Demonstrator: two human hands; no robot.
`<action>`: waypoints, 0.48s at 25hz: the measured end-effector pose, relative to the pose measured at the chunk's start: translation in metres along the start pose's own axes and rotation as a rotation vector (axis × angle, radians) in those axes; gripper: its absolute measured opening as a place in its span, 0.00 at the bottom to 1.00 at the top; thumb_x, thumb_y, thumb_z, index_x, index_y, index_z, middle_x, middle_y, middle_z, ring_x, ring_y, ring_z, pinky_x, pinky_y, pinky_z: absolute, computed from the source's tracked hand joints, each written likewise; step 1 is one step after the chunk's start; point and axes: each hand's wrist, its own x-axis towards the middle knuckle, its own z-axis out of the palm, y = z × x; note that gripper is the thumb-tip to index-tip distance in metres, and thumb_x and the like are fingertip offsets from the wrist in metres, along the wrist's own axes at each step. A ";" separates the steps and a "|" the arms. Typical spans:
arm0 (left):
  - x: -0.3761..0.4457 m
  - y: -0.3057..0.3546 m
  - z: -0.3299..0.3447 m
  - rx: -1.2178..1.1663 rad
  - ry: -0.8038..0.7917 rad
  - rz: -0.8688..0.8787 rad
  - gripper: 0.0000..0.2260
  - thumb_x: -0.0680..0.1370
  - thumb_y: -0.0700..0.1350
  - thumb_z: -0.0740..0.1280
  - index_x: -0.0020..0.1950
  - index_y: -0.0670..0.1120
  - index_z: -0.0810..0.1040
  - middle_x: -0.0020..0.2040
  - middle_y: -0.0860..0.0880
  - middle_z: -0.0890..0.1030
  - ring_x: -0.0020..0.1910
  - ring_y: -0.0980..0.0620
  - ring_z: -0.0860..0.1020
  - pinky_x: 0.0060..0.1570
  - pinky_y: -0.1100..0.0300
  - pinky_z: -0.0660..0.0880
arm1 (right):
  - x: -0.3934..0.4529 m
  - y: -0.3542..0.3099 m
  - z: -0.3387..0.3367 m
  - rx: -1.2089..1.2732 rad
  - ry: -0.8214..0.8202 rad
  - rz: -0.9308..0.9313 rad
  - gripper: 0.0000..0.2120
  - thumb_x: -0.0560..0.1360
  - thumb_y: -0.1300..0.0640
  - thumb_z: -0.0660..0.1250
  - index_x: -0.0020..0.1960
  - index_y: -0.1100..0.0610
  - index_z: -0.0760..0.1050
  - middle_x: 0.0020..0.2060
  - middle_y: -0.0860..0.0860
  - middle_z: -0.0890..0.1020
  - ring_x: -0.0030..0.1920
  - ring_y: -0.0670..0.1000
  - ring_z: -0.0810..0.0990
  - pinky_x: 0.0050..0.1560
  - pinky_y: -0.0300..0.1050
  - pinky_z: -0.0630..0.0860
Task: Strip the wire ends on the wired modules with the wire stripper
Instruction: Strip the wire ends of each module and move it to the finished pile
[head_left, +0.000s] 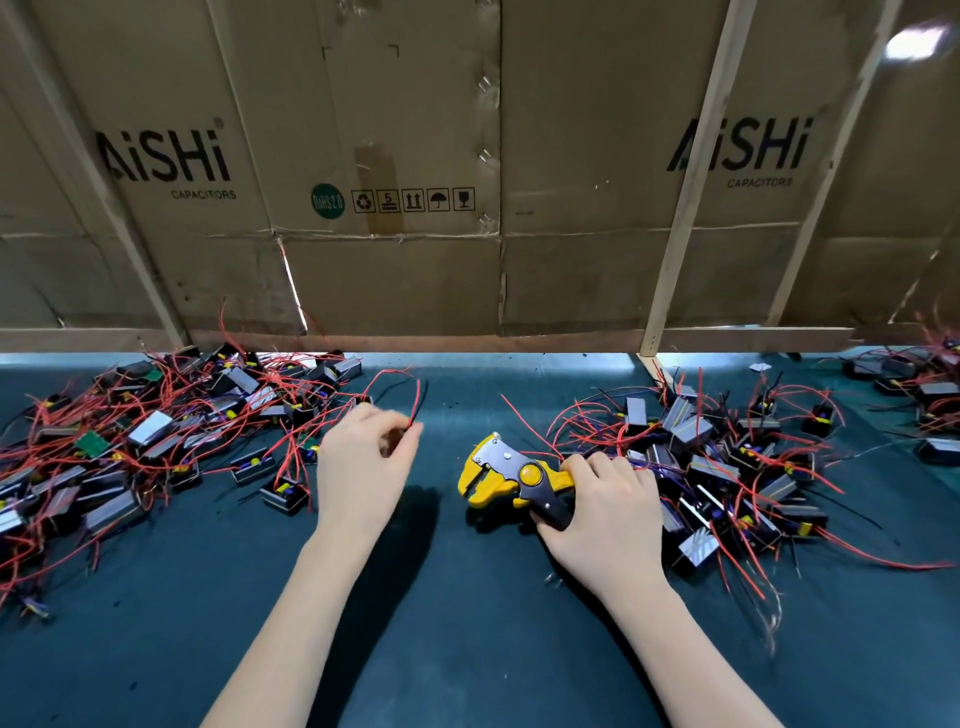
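A yellow and black wire stripper (506, 475) lies just above the dark green table mat (457, 623), jaws pointing left. My right hand (605, 512) grips its handles. My left hand (363, 462) is to the left of the tool and pinches the ends of a red wire (415, 402) and a black wire that loop up from a small black module (362, 401) behind the fingers. The wire ends sit about a hand's width left of the stripper's jaws.
A big heap of black wired modules with red wires (156, 431) covers the left of the mat. A second heap (727, 457) lies at the right, touching my right hand. A cardboard wall (467, 208) with wooden slats closes the back.
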 end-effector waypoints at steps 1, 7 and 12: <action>0.007 0.016 0.001 -0.041 0.011 0.073 0.04 0.74 0.43 0.74 0.40 0.44 0.84 0.37 0.49 0.79 0.36 0.48 0.77 0.43 0.53 0.75 | 0.001 -0.001 0.000 -0.001 -0.005 -0.005 0.23 0.57 0.42 0.78 0.42 0.56 0.78 0.36 0.52 0.79 0.39 0.59 0.78 0.41 0.52 0.72; 0.026 0.144 0.053 -0.203 -0.250 0.362 0.07 0.76 0.42 0.70 0.52 0.42 0.84 0.46 0.42 0.83 0.46 0.44 0.80 0.49 0.51 0.76 | 0.002 -0.001 -0.003 0.046 -0.043 0.026 0.21 0.55 0.45 0.79 0.40 0.56 0.78 0.35 0.54 0.80 0.39 0.60 0.80 0.41 0.52 0.72; 0.009 0.173 0.071 -0.318 -0.731 0.381 0.41 0.75 0.49 0.73 0.80 0.43 0.53 0.78 0.46 0.60 0.77 0.50 0.58 0.74 0.58 0.55 | 0.001 0.001 -0.003 0.086 0.003 0.042 0.16 0.56 0.50 0.78 0.39 0.58 0.81 0.34 0.57 0.83 0.39 0.62 0.83 0.44 0.54 0.77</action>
